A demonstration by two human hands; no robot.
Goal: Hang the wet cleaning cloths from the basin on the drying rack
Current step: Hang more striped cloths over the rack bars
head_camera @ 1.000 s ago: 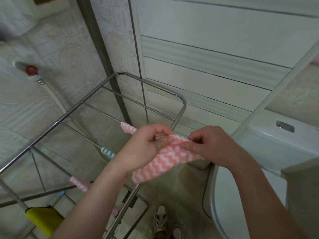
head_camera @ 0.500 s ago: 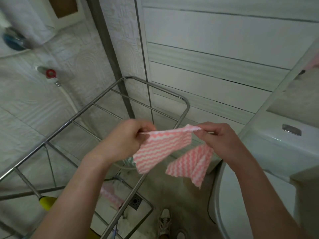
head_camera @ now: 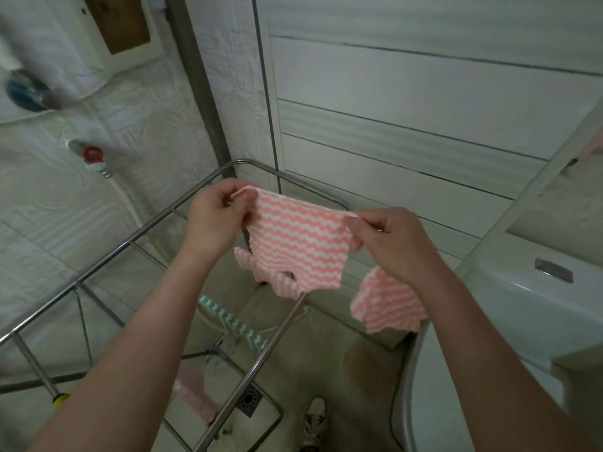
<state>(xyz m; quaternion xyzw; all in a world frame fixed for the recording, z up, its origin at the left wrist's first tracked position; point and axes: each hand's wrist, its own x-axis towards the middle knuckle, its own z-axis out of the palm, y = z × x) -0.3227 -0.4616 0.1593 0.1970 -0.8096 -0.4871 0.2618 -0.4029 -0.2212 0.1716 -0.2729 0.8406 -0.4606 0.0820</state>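
The left hand (head_camera: 215, 220) and right hand (head_camera: 391, 243) each pinch 1 top corner of the pink striped cloth (head_camera: 300, 243), holding it spread above the far right corner of the drying rack (head_camera: 98, 266). Its lower edge reaches the rack's right rail. Bare rails lie to the left. A green striped cloth (head_camera: 231, 321) hangs nearer, partly behind the left forearm. Whether the pink flap under the right wrist belongs to the same cloth is unclear
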